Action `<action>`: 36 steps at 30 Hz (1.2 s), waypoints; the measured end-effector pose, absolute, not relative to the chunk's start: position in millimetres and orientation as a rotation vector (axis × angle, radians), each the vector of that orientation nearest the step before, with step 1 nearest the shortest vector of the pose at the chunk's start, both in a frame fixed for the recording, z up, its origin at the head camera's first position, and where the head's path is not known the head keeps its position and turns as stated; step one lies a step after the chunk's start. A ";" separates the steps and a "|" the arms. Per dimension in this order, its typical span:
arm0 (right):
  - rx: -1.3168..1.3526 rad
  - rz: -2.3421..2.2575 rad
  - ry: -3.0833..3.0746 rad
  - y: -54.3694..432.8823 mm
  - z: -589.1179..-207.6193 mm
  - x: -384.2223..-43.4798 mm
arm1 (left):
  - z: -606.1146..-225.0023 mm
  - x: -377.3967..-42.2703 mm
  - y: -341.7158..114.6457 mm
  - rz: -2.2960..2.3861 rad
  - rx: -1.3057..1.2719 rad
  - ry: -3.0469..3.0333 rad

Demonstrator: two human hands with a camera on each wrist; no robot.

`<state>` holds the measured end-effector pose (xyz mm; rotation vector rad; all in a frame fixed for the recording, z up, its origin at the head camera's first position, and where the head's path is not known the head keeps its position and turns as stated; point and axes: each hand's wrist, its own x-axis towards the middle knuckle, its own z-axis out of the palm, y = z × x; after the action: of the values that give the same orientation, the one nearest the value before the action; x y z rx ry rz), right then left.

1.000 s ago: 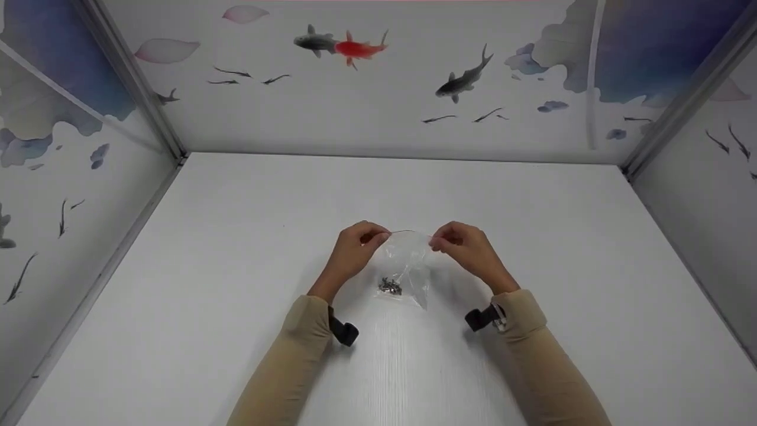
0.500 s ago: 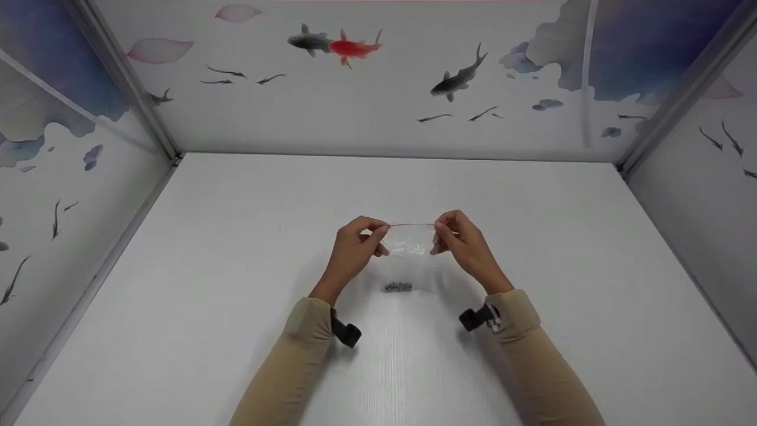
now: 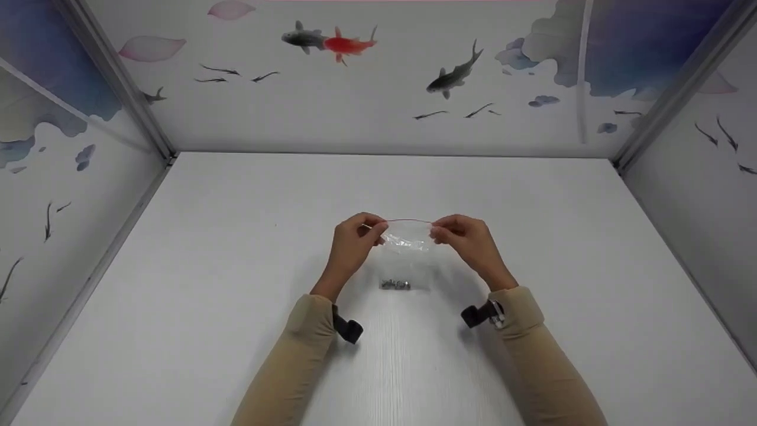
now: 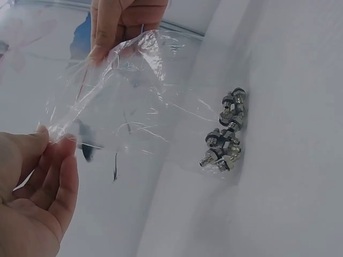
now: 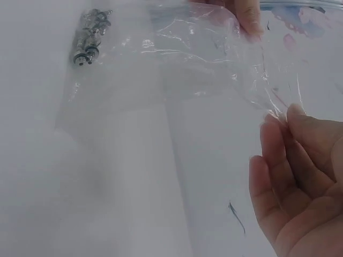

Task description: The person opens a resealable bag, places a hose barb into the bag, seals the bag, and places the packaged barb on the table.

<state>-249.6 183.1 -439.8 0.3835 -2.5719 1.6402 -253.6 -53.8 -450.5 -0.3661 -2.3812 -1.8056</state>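
A clear plastic zip bag (image 3: 405, 257) with a thin red line along its top edge hangs between both hands over the table. My left hand (image 3: 353, 242) pinches one top corner between thumb and fingers. At the opposite top corner, my right hand (image 3: 467, 239) pinches the film the same way. Small silvery metal fittings (image 4: 225, 131) with dark rings, several of them, lie in a row at the bag's bottom, toward its left side. In the right wrist view the fittings (image 5: 92, 35) show through the creased film, and the bag's lower right part holds nothing.
A white table (image 3: 266, 195) spreads around the hands. Panels painted with fish (image 3: 349, 45) and blue washes stand at the back and both sides, joined by metal posts (image 3: 674, 83). Black wrist cameras (image 3: 349, 330) jut inward from both cuffs.
The bag's top edge has been drawn straighter and raised slightly away from me. The fittings have gone from a heap to a row along the bottom. Both hands still grip the corners.
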 end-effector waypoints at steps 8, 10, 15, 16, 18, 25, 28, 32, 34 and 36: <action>0.302 1.588 -2.633 183.9 -435.8 -250.5 | -450.3 -256.5 -47.8 -1.646 -0.310 -2.430; 0.278 1.597 -2.643 183.8 -436.4 -250.7 | -450.7 -256.5 -46.7 -1.625 -0.308 -2.431; 0.248 1.606 -2.637 182.6 -438.4 -250.2 | -452.3 -256.2 -44.8 -1.581 -0.316 -2.436; 0.250 1.607 -2.631 182.0 -438.6 -250.0 | -452.7 -256.2 -44.6 -1.574 -0.318 -2.437; 0.255 1.612 -2.617 180.7 -439.1 -249.8 | -453.4 -256.4 -44.3 -1.569 -0.319 -2.440; 0.278 1.680 -2.578 178.9 -442.8 -250.0 | -453.1 -256.4 -44.3 -1.646 -0.344 -2.468; 0.298 1.720 -2.575 178.5 -442.2 -248.7 | -453.2 -256.3 -44.6 -1.680 -0.370 -2.467; 0.318 1.751 -2.584 177.7 -441.2 -248.5 | -454.3 -255.7 -44.9 -1.703 -0.434 -2.455; 0.324 1.753 -2.591 177.2 -441.0 -248.7 | -454.9 -255.7 -44.8 -1.707 -0.452 -2.455; 0.327 1.737 -2.596 176.6 -441.1 -249.3 | -454.8 -255.5 -44.7 -1.705 -0.459 -2.456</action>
<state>-249.3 176.6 -441.1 0.3269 -2.5962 1.7373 -255.5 -44.7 -454.8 -0.4587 -2.4562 -1.7046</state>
